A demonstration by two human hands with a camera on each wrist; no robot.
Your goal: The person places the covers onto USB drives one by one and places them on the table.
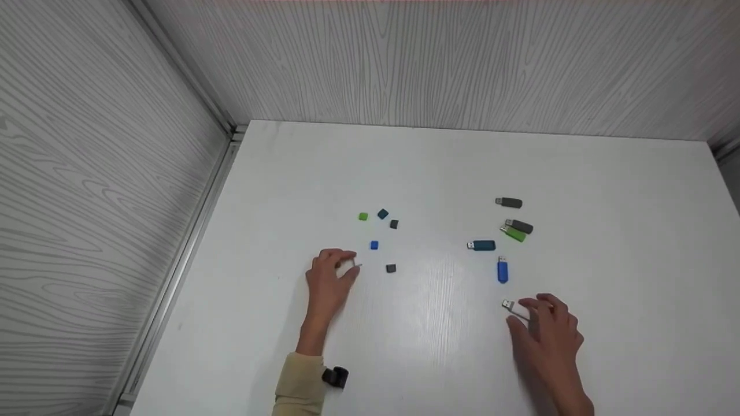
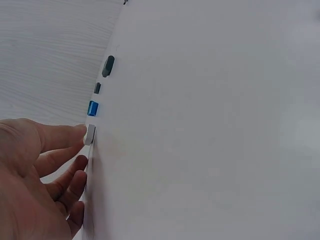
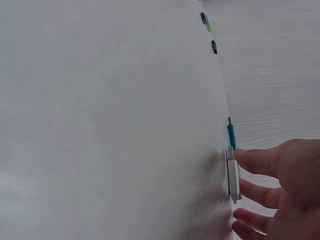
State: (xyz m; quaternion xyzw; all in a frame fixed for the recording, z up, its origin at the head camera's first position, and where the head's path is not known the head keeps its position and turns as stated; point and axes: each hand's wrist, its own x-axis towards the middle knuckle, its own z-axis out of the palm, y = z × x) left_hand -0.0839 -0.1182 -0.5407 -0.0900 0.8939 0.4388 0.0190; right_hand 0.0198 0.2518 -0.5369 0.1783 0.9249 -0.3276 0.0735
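Note:
My left hand (image 1: 331, 283) is low over the table at the left, pinching a small white cap (image 2: 90, 135) between thumb and index finger. At the right, my right hand (image 1: 549, 335) holds a white USB stick (image 1: 519, 311), fingers bent about its body and metal plug pointing out to the upper left. In the right wrist view, the white stick (image 3: 233, 180) lies along the thumb and fingertips. Beyond the left hand are a blue cap (image 1: 374, 245) and a dark grey cap (image 1: 391, 268). A blue USB stick (image 1: 503, 270) lies above the right hand.
Farther back lie a green cap (image 1: 363, 216), a teal cap (image 1: 383, 214) and another grey cap (image 1: 394, 224). On the right are a teal stick (image 1: 483, 245), a grey stick (image 1: 511, 203), and another grey stick (image 1: 520, 226) overlapping a green one (image 1: 514, 234). Wood-grained panels (image 1: 376, 63) border the white table.

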